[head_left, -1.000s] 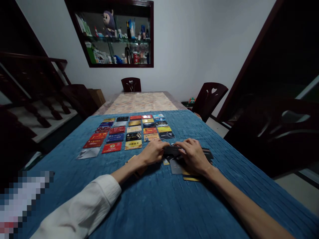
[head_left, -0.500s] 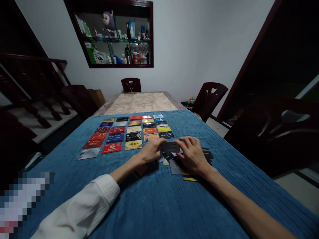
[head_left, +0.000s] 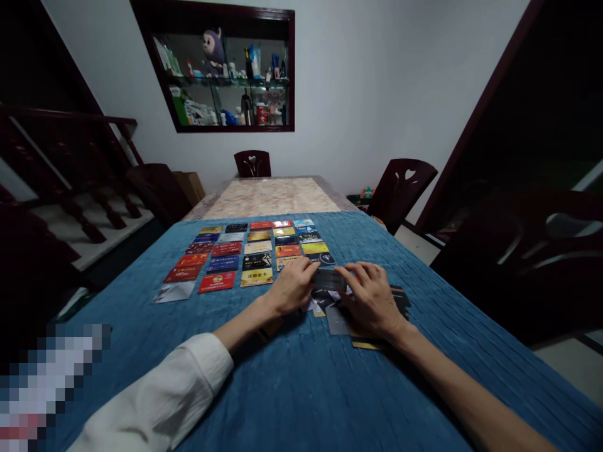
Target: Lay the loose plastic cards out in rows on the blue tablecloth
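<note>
Between my two hands is a dark grey card (head_left: 328,280), pinched at its ends above a loose pile of cards. My left hand (head_left: 293,285) is closed on the left end, and my right hand (head_left: 370,298) grips the right end with thumb and fingers. Beneath and around my right hand lie a grey card (head_left: 338,321), a gold-edged card (head_left: 367,344) and dark cards (head_left: 399,296). Several columns of colourful cards lie overlapping to the left, among them a yellow card (head_left: 257,277), a red card (head_left: 215,282) and a silver card (head_left: 173,291).
A blue cloth (head_left: 282,389) covers the near part of the table, with a patterned tabletop (head_left: 277,194) beyond. Dark wooden chairs (head_left: 400,191) stand around it. A wall cabinet (head_left: 235,129) holds bottles and a plush toy (head_left: 214,50). A blurred patch covers the lower left.
The whole view has shifted slightly, so everything sits a little further right and lower. Both hands still hold the dark grey card between them, over the pile.
</note>
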Tool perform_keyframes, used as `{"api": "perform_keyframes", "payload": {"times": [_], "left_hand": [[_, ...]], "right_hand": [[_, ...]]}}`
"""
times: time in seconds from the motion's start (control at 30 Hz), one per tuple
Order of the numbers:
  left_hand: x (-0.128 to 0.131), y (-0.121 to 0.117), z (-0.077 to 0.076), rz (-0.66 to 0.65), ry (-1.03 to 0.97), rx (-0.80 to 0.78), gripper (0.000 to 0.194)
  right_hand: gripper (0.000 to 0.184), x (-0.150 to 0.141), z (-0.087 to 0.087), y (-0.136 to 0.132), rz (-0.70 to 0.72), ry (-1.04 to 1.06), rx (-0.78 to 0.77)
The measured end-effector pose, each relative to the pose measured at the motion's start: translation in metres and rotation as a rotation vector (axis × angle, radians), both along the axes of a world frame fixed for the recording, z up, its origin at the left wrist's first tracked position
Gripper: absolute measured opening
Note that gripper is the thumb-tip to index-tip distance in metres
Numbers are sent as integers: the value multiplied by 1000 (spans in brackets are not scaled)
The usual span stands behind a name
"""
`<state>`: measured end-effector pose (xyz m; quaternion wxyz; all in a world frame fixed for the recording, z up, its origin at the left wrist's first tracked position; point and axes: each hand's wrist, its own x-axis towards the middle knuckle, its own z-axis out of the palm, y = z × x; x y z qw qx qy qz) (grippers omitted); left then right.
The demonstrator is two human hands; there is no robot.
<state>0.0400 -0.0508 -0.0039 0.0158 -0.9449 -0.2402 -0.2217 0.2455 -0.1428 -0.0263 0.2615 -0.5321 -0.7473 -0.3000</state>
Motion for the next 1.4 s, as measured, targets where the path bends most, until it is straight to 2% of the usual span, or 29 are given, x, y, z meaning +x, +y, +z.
{"api": "perform_keyframes", "payload": {"times": [0.2,0.47,0.67,0.9,1.1,1.27,1.4], "left_hand": [[1,-3,-4,23,84,86,53],[-7,-5,0,33,121,149,51],[-19,2,6,69,141,173,40],[-44,16,20,125,167,109,44],[-72,32,33,172,190,79,47],[-95,50,41,227,210,56,46],[-111,66,48,291,309,73,43]], "right_hand": [[40,1,1,1,12,22,-32],[38,-2,9,6,54,-18,-64],[39,-8,20,18,95,-78,-86],[39,-23,30,49,163,-118,-120],[41,-46,39,82,204,-120,-209],[42,-69,42,111,183,-107,-306],[40,-90,47,133,164,-123,-378]]}}
